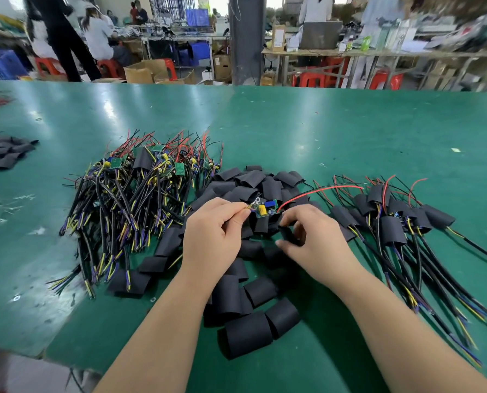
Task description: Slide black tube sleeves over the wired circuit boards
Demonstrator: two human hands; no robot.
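While loose sleeves [246, 334] lie scattered nearest me on the green table [321, 131], just past the table's edge and between my forearms, my work sits a little further out. My left hand [214, 234] is clenched on a yellow lead [251, 204], pinching it between thumb and forefinger just short of its ring terminal, and the circuit board [266, 209] hangs from that lead above the middle of the sleeve pile, bare, with its yellow capacitor showing. My right hand [319, 239], just beside it, has thumb and fingers curled around one black sleeve [287, 235] lifted out of the heap; how far its mouth is opened I cannot tell, since my fingers cover it. The board's red wire [321, 190] arcs away to the right over the pile.

I judge this to be the start of one cycle: board picked, sleeve picked, the two not yet joined. The next move calls for squeezing the flattened sleeve into an open tube, lining it up with the board's narrow end, and feeding the leads through first so that nothing snags.

Further out, the unsleeved boards [129, 191] are heaped to the left and the finished bundle [389, 222] fans out to the right. Beyond the table stand red stools [310, 79] and other benches.
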